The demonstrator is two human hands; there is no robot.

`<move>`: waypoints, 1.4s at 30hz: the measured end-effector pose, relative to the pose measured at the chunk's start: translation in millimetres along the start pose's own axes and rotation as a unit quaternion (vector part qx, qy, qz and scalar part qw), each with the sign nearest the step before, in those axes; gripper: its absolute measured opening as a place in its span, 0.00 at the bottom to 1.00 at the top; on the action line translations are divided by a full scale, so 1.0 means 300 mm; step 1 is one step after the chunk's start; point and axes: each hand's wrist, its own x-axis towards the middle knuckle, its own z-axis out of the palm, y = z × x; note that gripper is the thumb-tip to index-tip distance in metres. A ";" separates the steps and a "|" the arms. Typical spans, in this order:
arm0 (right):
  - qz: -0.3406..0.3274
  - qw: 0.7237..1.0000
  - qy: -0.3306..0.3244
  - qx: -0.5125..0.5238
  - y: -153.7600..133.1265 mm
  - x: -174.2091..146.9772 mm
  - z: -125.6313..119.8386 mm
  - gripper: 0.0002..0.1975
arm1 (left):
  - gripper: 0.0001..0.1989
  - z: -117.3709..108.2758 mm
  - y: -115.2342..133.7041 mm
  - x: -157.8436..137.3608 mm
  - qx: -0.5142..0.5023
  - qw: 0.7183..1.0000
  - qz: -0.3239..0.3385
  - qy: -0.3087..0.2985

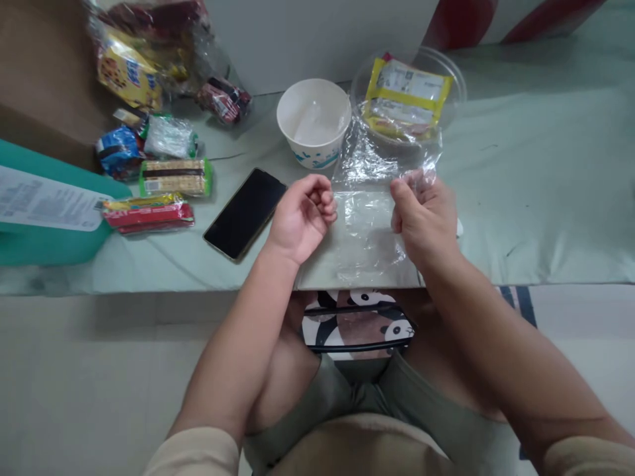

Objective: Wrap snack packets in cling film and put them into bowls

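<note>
The right hand (421, 211) is pinching a clear bag (367, 225) over the tabletop (536, 178), nearer than the bowl (312, 122), while the left hand (305, 215) is curling loosely beside it, any hold unclear; light, even tension should be sparing the thin plastic. One bag, one bowl and one phone (245, 211) are showing.

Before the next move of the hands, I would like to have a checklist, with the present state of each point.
1. Right hand gripping the clear plastic film: ok.
2. Left hand touching the film: cannot tell; its curled fingers are by the edge.
3. White bowl upright: ok.
4. Phone well away from the left hand: not ok, right beside it.
5. Yellow packet sealed: cannot tell.
</note>
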 end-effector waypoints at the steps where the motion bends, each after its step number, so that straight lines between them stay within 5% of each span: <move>1: 0.002 1.000 -0.001 0.007 0.004 0.000 -0.002 0.17 | 0.09 0.003 -0.006 0.000 -0.019 1.000 -0.014 -0.011; 7: 0.026 0.999 -0.004 0.022 0.008 -0.002 -0.014 0.19 | 0.17 0.018 -0.044 -0.019 0.071 0.986 -0.075 -0.134; 12: 0.016 0.999 0.025 0.015 0.009 0.003 -0.032 0.20 | 0.18 0.003 -0.023 -0.010 0.130 0.990 -0.018 -0.058; 17: 0.011 0.999 0.032 0.008 0.006 -0.003 -0.037 0.18 | 0.11 -0.008 -0.016 0.007 0.065 0.998 0.012 -0.005; 25: -0.003 0.999 -0.027 0.026 0.003 -0.026 -0.012 0.22 | 0.09 0.018 -0.047 0.008 0.078 0.984 -0.149 -0.054; 30: -0.005 0.998 -0.056 0.025 0.001 -0.033 -0.006 0.22 | 0.20 0.017 -0.031 0.011 0.061 0.988 -0.138 -0.040; 38: -0.004 0.997 -0.081 0.010 -0.004 -0.047 0.014 0.19 | 0.10 -0.004 -0.031 0.005 0.073 0.992 -0.088 -0.056; 42: 0.001 0.995 -0.103 -0.005 -0.009 -0.056 0.019 0.13 | 0.10 0.009 -0.043 0.013 0.091 0.995 -0.029 -0.004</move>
